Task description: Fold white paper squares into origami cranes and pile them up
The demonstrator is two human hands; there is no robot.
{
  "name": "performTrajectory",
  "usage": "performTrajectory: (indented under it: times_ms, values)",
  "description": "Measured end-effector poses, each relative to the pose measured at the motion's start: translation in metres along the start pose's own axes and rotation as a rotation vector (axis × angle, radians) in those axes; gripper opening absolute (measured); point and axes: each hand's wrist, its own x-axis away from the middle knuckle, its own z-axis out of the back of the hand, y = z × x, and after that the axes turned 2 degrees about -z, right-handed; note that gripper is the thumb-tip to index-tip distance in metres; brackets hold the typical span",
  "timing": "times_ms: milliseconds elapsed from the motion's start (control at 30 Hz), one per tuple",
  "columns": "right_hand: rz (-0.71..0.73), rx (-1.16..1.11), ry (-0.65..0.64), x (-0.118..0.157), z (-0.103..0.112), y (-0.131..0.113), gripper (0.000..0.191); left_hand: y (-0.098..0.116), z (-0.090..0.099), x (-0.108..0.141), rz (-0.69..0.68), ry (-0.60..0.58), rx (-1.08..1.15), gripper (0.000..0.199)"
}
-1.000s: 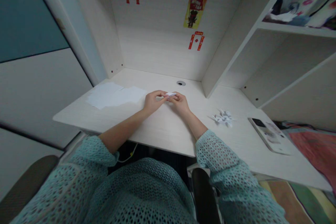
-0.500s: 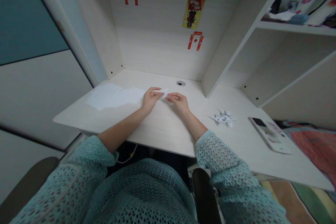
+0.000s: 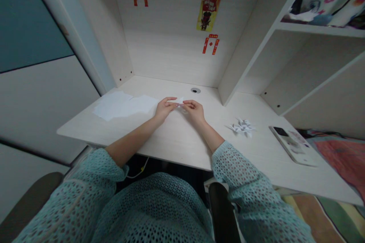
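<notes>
Between my two hands is a small folded white paper (image 3: pixel 180 101), pinched at both sides just above the desk. My left hand (image 3: pixel 164 108) grips its left side between thumb and fingers. On the other side my right hand (image 3: pixel 194 109) holds it with fingertips close together, the rest of the fingers curled. The paper's exact shape is partly hidden by the fingers. White paper sheets (image 3: pixel 122 105) lie flat to the left of my left hand. Several small folded paper pieces with pointed ends, like paper cranes (image 3: pixel 242 127), sit in a cluster right of my right forearm.
A phone (image 3: pixel 292 145) lies on the right of the white desk (image 3: pixel 176 144). Behind the hands is a round cable hole (image 3: pixel 195 90). An upright divider (image 3: pixel 242 45) rises at the back right. A chair armrest (image 3: pixel 224 212) stands below the front edge.
My fingers have shifted slightly on the folded paper, the right fingertips now closer to the left ones. The sheets, the cluster and the phone rest as before; the view has tilted a little.
</notes>
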Motion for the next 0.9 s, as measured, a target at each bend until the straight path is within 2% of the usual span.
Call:
performTrajectory:
  times_ms: [233, 567, 733, 900]
  values:
    - [0.013, -0.022, -0.01, -0.001, 0.002, -0.004, 0.035, -0.012, -0.002, -0.003, 0.057, -0.084, -0.026, 0.048]
    - [0.02, 0.021, -0.061, 0.001, 0.002, -0.013, 0.034, -0.01, 0.001, -0.002, 0.192, -0.213, -0.004, 0.046]
    - [0.032, 0.072, -0.114, 0.002, 0.001, -0.013, 0.031, -0.01, 0.002, -0.002, 0.205, -0.176, -0.033, 0.039]
    - [0.08, 0.167, -0.103, 0.001, 0.002, -0.011, 0.026, -0.012, 0.003, -0.003, 0.211, -0.155, -0.048, 0.037]
